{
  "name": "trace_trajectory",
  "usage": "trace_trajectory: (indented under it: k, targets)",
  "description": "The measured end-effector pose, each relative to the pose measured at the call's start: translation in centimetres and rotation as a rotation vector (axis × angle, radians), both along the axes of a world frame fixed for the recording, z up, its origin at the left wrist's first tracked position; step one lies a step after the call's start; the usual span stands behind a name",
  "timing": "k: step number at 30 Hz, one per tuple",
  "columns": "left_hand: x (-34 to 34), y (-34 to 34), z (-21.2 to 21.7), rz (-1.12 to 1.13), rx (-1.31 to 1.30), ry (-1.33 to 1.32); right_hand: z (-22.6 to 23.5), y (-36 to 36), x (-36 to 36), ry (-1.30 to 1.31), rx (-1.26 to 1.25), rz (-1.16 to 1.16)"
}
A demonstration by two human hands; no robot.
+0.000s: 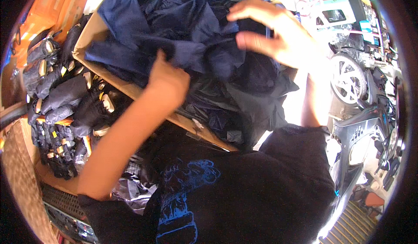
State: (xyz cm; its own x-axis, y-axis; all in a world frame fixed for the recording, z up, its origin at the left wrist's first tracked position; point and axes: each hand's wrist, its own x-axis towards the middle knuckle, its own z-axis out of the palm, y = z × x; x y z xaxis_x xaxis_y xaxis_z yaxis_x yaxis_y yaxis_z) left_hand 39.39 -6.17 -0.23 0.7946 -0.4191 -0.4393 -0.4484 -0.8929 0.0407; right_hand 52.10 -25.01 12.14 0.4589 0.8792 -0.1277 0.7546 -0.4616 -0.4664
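Observation:
Navy blue fabric [187, 22] lies crumpled over an open cardboard box [111, 76] in front of me. At the near side of the fabric, my left hand [169, 82] is closed, its fingers against a fold of the cloth; the fingertips are partly hidden. Over the right part of the pile hovers my right hand [278, 35], its thumb and fingers apart and nothing in them. Darker grey-black fabric [257, 100] spreads below it at the box's right side.
Rolled black bundles [65, 91] with pale straps are stacked on the left, beside orange cartons [54, 8]. To the right stand a white spoked wheel [348, 78], a dark plastic vehicle panel [359, 130] and a green-and-white toy-like vehicle body [328, 2].

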Motion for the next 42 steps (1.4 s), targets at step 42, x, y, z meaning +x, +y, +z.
trace_trajectory:
  k: [42]
  targets:
    - [2.6, 0.7, 0.5, 0.115, -0.022, 0.515, -8.8, 3.1, -1.0, 0.659, -0.138, 0.486]
